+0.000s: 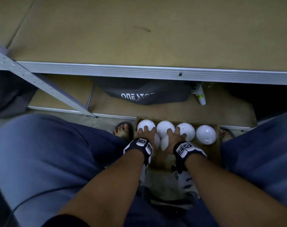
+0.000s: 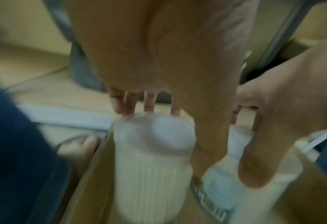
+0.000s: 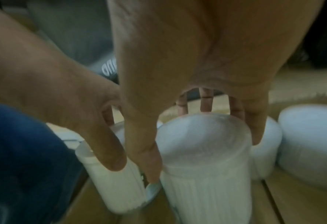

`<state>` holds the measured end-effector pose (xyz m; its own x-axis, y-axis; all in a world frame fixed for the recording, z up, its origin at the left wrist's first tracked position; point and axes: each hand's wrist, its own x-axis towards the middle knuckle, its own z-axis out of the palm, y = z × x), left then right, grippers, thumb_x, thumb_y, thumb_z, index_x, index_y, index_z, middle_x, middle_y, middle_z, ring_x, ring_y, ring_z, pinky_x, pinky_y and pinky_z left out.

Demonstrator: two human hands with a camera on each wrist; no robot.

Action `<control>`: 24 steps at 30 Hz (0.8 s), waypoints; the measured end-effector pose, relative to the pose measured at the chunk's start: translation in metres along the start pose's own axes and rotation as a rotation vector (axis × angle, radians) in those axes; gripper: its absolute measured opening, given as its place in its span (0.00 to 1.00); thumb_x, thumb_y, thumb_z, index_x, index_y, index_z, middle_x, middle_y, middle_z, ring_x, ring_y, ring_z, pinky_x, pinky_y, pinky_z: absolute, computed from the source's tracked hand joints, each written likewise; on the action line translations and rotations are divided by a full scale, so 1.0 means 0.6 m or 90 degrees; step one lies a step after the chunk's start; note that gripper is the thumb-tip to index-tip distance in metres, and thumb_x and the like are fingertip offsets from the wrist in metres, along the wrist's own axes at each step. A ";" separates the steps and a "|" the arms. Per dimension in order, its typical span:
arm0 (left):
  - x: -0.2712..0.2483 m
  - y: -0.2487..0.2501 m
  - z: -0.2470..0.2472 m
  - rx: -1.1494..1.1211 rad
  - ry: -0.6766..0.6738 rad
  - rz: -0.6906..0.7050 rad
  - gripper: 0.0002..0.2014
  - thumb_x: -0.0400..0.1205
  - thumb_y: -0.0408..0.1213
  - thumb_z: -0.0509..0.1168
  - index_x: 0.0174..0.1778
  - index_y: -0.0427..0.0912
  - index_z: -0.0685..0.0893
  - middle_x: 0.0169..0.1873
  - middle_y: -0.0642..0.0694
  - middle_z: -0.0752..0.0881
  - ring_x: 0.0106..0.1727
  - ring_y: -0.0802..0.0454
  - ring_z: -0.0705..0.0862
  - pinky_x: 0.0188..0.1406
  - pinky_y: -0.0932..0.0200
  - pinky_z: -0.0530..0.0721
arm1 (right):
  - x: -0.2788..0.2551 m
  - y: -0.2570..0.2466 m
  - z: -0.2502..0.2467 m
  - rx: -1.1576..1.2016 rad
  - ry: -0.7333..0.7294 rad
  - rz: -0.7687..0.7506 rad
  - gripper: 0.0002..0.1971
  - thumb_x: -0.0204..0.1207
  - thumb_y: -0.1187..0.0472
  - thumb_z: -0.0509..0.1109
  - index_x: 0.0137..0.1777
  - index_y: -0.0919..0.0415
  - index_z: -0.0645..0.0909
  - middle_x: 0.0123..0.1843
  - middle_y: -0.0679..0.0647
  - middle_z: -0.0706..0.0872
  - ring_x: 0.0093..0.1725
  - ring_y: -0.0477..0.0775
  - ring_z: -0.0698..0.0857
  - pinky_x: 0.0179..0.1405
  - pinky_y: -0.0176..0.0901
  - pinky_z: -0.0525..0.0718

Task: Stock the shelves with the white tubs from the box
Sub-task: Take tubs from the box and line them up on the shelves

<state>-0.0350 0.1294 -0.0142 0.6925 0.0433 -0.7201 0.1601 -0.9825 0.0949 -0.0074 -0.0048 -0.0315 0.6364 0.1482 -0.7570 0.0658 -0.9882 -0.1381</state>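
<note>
Two hands are down in the brown cardboard box (image 1: 217,154) at once, each on its own tub. The left hand (image 1: 143,134) has its fingers spread over the domed lid of a white ribbed plastic tub (image 2: 151,163), the fingertips (image 2: 129,106) hooked past the far rim and the thumb down the near side. The right hand (image 1: 173,138) wraps a second white ribbed tub (image 3: 206,166) the same way, fingers over the far edge of the lid, thumb (image 3: 153,159) pressed along the wall. Both grips look closed round their tubs, though blur in the wrist views hides how firm the contact is.

Each tub stands upright in the box, long axis vertical, directly beneath the palm that covers it. More white tubs stand in a row at the far side of the box; the one at the right end (image 1: 205,134) is untouched, apart from both hands.

What the next move turns on, in my judgement, is that the tan shelf board (image 1: 139,38) behind the grey metal rail (image 1: 139,71) lies above and forward of the box, which sits on the floor between the person's feet. So the tubs would have to come straight up along their own axes to clear the box walls and their neighbours, then travel forward over the rail. Neither hand is nearer the shelf; both sit side by side, close enough that the tubs could knock together on the lift.
</note>
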 end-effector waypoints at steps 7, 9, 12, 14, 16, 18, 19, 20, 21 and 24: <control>-0.066 0.036 -0.095 0.000 0.060 0.067 0.42 0.68 0.48 0.74 0.76 0.45 0.62 0.74 0.40 0.66 0.75 0.35 0.65 0.76 0.38 0.65 | -0.043 0.007 -0.084 -0.039 0.055 -0.027 0.63 0.46 0.35 0.77 0.82 0.45 0.49 0.85 0.55 0.50 0.83 0.69 0.52 0.74 0.65 0.69; -0.086 0.038 -0.117 -0.029 0.081 0.078 0.39 0.68 0.46 0.75 0.75 0.47 0.66 0.73 0.41 0.67 0.74 0.35 0.65 0.75 0.40 0.68 | -0.092 0.006 -0.128 -0.044 0.061 -0.045 0.58 0.60 0.42 0.78 0.84 0.52 0.47 0.86 0.57 0.42 0.85 0.69 0.45 0.80 0.61 0.63; -0.117 0.033 -0.142 -0.089 0.138 0.074 0.44 0.62 0.51 0.78 0.73 0.51 0.65 0.69 0.43 0.68 0.71 0.35 0.67 0.69 0.43 0.75 | -0.140 0.009 -0.184 -0.037 0.111 -0.073 0.57 0.55 0.44 0.81 0.82 0.49 0.52 0.84 0.58 0.47 0.82 0.70 0.56 0.73 0.57 0.74; -0.142 0.029 -0.167 -0.110 0.152 0.079 0.42 0.62 0.51 0.78 0.71 0.53 0.66 0.66 0.43 0.69 0.69 0.35 0.68 0.64 0.43 0.78 | -0.174 0.004 -0.218 -0.046 0.145 -0.110 0.51 0.49 0.43 0.82 0.74 0.47 0.61 0.76 0.58 0.58 0.73 0.71 0.69 0.63 0.59 0.81; -0.169 0.027 -0.193 -0.121 0.178 0.105 0.41 0.63 0.50 0.78 0.71 0.53 0.67 0.68 0.42 0.69 0.70 0.35 0.67 0.65 0.45 0.76 | -0.212 0.000 -0.249 -0.060 0.156 -0.132 0.45 0.50 0.44 0.82 0.68 0.47 0.65 0.67 0.56 0.62 0.67 0.69 0.72 0.60 0.61 0.83; -0.198 0.025 -0.221 -0.120 0.213 0.124 0.43 0.63 0.50 0.78 0.73 0.53 0.67 0.67 0.42 0.70 0.70 0.37 0.68 0.64 0.46 0.77 | -0.246 -0.003 -0.274 -0.065 0.182 -0.149 0.43 0.53 0.45 0.82 0.69 0.48 0.65 0.63 0.54 0.63 0.65 0.66 0.72 0.58 0.59 0.83; -0.213 0.023 -0.234 -0.119 0.229 0.132 0.43 0.63 0.51 0.78 0.74 0.53 0.67 0.66 0.43 0.71 0.69 0.38 0.69 0.63 0.46 0.78 | -0.262 -0.003 -0.285 -0.061 0.189 -0.160 0.44 0.54 0.45 0.82 0.70 0.48 0.65 0.61 0.53 0.63 0.64 0.64 0.72 0.58 0.57 0.83; -0.227 0.020 -0.247 -0.124 0.243 0.139 0.43 0.63 0.52 0.78 0.75 0.53 0.68 0.65 0.43 0.72 0.69 0.39 0.70 0.62 0.47 0.78 | -0.275 0.000 -0.294 -0.053 0.197 -0.171 0.45 0.55 0.44 0.81 0.72 0.49 0.64 0.60 0.52 0.63 0.64 0.63 0.72 0.59 0.56 0.82; -0.243 0.018 -0.262 -0.125 0.259 0.153 0.43 0.63 0.52 0.78 0.75 0.53 0.69 0.65 0.43 0.73 0.68 0.40 0.70 0.62 0.47 0.78 | -0.292 0.002 -0.304 -0.043 0.209 -0.183 0.46 0.55 0.44 0.81 0.73 0.49 0.64 0.59 0.50 0.62 0.64 0.62 0.73 0.59 0.55 0.82; -0.289 0.017 -0.309 -0.128 0.318 0.182 0.43 0.63 0.53 0.78 0.74 0.53 0.71 0.68 0.44 0.75 0.70 0.42 0.73 0.67 0.50 0.78 | -0.340 0.010 -0.336 -0.003 0.264 -0.230 0.47 0.54 0.44 0.82 0.73 0.49 0.64 0.62 0.50 0.66 0.64 0.60 0.75 0.63 0.53 0.80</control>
<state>-0.0234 0.1456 0.2392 0.9663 -0.0900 -0.2412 0.0146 -0.9164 0.4001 0.0179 -0.0487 0.2508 0.8219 0.4513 -0.3476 0.3388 -0.8778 -0.3385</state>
